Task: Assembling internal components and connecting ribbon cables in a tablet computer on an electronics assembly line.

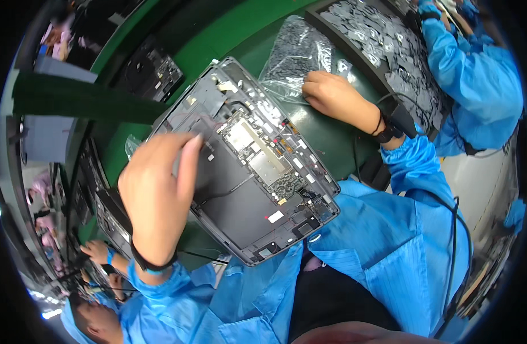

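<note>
Opened laptop [232, 215] laid on green table [331, 137]. Left hand [154, 182] held over laptop's left side; right hand [339, 98] placed at plastic bag [298, 50] beside laptop. Fingers [314, 87] of both curled; any pinch cannot be told.

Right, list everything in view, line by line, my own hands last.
Opened laptop: one, dark grey, picture centre
Circuit board: one main one, green and silver, inside the laptop
Plastic bag: one, clear with dark contents, above the laptop
Tray: one, dark, upper right
Small parts: many, grey, in the tray
Other devices: at least two, dark, left side
Table: one, green, underneath
Nearby co-workers: two, blue clothing, upper right and lower left
Wristbands: two, black, one per wrist
Left hand: one, bare, at the laptop's left side
Right hand: one, bare, by the bag
</note>
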Demonstrator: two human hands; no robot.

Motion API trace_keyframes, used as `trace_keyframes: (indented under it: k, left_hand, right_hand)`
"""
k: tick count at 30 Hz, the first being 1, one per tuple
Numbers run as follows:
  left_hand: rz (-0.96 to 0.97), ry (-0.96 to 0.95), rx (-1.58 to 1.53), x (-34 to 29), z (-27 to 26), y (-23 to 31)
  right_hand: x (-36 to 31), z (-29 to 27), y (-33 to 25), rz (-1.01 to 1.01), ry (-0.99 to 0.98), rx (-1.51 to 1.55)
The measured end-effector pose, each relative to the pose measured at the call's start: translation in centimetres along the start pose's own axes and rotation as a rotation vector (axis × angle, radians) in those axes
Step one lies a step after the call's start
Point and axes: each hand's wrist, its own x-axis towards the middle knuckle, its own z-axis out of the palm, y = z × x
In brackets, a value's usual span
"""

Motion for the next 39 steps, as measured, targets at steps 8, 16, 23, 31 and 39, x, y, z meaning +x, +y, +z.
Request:
trace_keyframes:
  k: [8,16,23,31,39]
  left_hand:
    - [0.231,0.133,0.424,2.7,4.9,-0.9]
    - [0.355,0.291,0.542,1.6,4.5,1.1]
    - [0.350,0.056,0.261,-3.9,3.8,4.2]
    - [-0.315,0.475,-0.308,-9.4,3.4,-1.9]
    - [-0.799,0.374,-0.106,-13.8,5.6,-9.1]
  right_hand:
    - [3.0,-3.0,-3.1,0.211,0.300,0.577]
    - [8.9,-7.3,-7.0,0.220,0.132,1.075]
    - [13.8,-5.8,-6.9,0.066,-0.144,0.939]
    - [13.1,-5.1,-6.2,0.180,-0.087,0.921]
    - [14.9,-4.1,-8.6,0.110,-0.178,0.727]
